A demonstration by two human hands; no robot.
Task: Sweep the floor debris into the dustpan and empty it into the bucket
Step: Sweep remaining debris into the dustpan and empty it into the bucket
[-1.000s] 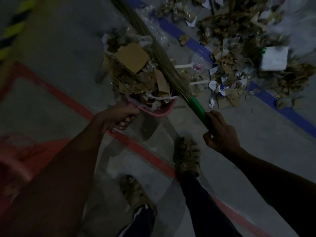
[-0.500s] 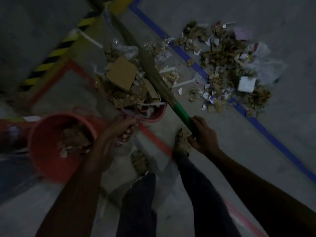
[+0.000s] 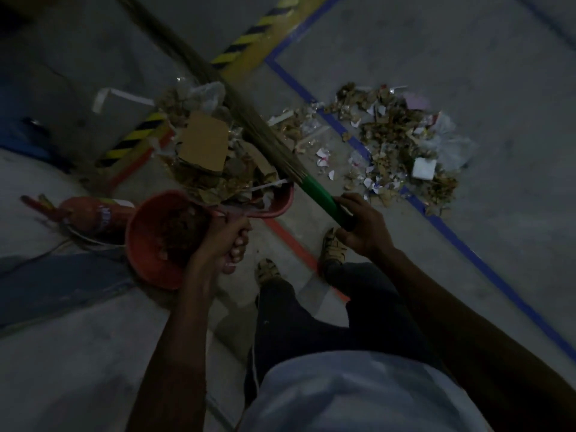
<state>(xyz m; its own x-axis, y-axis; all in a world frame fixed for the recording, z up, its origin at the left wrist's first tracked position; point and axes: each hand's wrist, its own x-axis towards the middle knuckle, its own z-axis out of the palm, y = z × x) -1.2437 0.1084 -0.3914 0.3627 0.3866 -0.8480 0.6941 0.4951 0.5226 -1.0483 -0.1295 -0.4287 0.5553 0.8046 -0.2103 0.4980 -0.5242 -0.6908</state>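
Loaded dustpan [image 3: 274,210], pink-red, held above the floor at centre, its contents heaped high: brown scraps, torn paper and one flat square of cardboard [image 3: 204,145] lying on top at the far side. The pan's near-left edge sits just beside, and appears to overlap, the rim of the orange bucket [image 3: 140,244], which stands on the floor to the left and already holds brown debris. The left hand [image 3: 229,241] is curled tightly round the dustpan's handle, knuckles toward the bucket. The right hand [image 3: 363,226] grips the green handle of the broom [image 3: 318,196], whose bristles run far and left, lying along the right side of the heap as if steadying it.

Step in hand, as judged: sweeping for this load is done and the pan is being brought to the bucket for emptying. The next move calls for bringing the pan squarely over the bucket's mouth and tipping it toward the opening; the tall heap and loose cardboard could slide off outside the rim.

Farther right, a large pile of debris [image 3: 396,141] remains on the floor across a blue floor line [image 3: 467,254]. A red extinguisher-like cylinder [image 3: 87,218] lies left of the bucket. Two sandalled feet [image 3: 333,249] stand near centre.
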